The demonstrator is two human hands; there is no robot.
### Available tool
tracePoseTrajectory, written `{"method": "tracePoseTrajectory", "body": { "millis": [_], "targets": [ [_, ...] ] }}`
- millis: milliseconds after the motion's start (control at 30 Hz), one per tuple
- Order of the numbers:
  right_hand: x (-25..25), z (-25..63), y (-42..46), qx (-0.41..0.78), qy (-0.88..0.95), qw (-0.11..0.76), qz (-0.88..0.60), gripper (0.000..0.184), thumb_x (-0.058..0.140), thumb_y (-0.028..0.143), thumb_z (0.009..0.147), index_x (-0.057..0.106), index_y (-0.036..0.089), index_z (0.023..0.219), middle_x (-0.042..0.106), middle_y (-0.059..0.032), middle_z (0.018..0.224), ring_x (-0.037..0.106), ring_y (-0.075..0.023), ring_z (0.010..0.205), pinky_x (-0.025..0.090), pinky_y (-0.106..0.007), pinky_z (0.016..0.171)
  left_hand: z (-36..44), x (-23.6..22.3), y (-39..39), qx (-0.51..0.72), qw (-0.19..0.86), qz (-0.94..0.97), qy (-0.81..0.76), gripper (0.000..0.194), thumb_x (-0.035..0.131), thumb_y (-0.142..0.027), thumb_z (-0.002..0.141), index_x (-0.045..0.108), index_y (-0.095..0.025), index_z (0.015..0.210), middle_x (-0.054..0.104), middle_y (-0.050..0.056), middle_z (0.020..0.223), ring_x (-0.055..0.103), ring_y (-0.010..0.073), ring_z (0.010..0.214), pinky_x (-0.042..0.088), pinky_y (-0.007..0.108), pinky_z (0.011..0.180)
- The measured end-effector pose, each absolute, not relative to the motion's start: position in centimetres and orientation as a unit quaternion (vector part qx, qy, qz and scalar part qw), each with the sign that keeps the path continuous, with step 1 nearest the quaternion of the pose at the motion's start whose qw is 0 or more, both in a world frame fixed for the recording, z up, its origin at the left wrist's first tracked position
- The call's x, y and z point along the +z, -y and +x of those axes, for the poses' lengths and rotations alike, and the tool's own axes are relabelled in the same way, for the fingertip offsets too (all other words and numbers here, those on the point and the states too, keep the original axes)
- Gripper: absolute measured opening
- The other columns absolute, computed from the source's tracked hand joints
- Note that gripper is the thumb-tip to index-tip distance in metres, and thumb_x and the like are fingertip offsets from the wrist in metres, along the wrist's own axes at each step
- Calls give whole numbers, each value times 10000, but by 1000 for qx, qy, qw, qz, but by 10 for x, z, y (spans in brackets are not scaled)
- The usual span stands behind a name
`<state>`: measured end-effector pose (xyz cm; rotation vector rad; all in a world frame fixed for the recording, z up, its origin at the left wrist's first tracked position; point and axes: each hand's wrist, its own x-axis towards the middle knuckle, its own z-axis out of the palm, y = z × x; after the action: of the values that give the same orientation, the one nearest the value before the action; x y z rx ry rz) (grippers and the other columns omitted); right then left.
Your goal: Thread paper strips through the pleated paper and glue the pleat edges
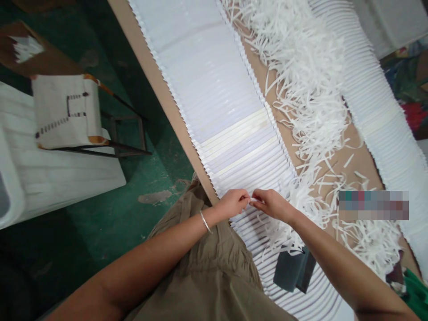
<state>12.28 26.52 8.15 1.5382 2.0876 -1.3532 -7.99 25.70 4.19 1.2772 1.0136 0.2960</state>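
Note:
A long row of overlapping white sheets (217, 89) runs along the brown table (157, 84). My left hand (234, 203) and my right hand (272, 204) meet over the near part of this row, fingertips pinched together on a thin white strip (251, 199) at one sheet's edge. A silver bangle (205, 222) circles my left wrist. To the right lies a thick heap of peeled white strips (301, 80).
A second row of white sheets (377, 111) runs along the table's right side. A dark grey block (293, 271) lies on the sheets under my right forearm. Left of the table stand a metal stool with a cloth cushion (67, 111), a white bench (60, 174) and green floor (140, 187).

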Motion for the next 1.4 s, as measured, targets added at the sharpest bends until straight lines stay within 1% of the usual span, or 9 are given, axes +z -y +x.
{"method": "tracePoseTrajectory", "body": {
  "millis": [133,233,533,700,900,1000,1167,1300,1400],
  "targets": [
    [71,133,-266,-606,-596,37,525,395,527,563,957,633,202,836,536,37,634,466,-126,606,353,-250,594,-117,34,-255,158,692,521,-474,211,577,-341,856,644,-192,723,596,-2,587,518,141,526,362,238,512],
    [68,153,-268,-627,-559,29,541,416,552,580,925,671,193,830,549,35,630,477,-125,605,373,-255,596,-149,24,-253,170,676,492,-522,246,657,-409,801,641,-192,685,571,-9,557,471,132,507,330,226,491],
    [76,201,-276,-552,-600,56,576,382,613,552,900,782,212,865,699,-21,726,612,-175,682,468,-293,649,-202,20,-252,166,685,434,-561,363,713,-537,768,634,-197,666,573,-2,543,473,127,466,340,224,468],
    [87,196,-290,-451,-707,-28,544,297,610,476,943,796,247,903,768,-106,1061,707,-250,960,534,-402,912,-206,19,-260,172,669,434,-578,304,665,-480,807,627,-194,710,580,-4,567,500,130,475,364,235,496],
    [92,208,-325,-424,-692,-89,578,330,644,566,911,775,268,851,747,-105,1160,690,-270,1085,557,-388,885,-200,12,-277,197,622,429,-624,250,647,-412,819,568,-201,711,570,-16,571,472,124,472,356,237,510],
    [85,223,-340,-438,-649,-96,615,421,658,649,869,771,243,859,766,-88,1019,698,-242,939,547,-348,803,-190,10,-283,200,629,436,-612,216,607,-377,839,589,-197,720,583,-15,579,494,128,498,398,247,555],
    [67,257,-347,-451,-605,-1,657,574,685,765,771,759,196,753,651,-21,614,546,-148,565,410,-268,527,-172,8,-285,200,615,462,-607,194,592,-344,845,608,-189,729,613,-2,629,535,141,571,409,246,582],
    [64,279,-337,-461,-656,13,597,520,689,735,802,807,228,819,777,-88,940,684,-212,766,501,-294,598,-167,17,-283,191,589,533,-577,179,564,-301,879,633,-175,772,618,2,661,553,149,634,410,249,607],
    [70,283,-332,-446,-681,-68,576,405,690,653,859,813,267,857,714,-99,1319,697,-291,1130,583,-382,850,-169,38,-289,208,551,586,-557,178,538,-273,912,640,-172,807,636,10,721,569,148,680,427,253,649]
  ]
}}
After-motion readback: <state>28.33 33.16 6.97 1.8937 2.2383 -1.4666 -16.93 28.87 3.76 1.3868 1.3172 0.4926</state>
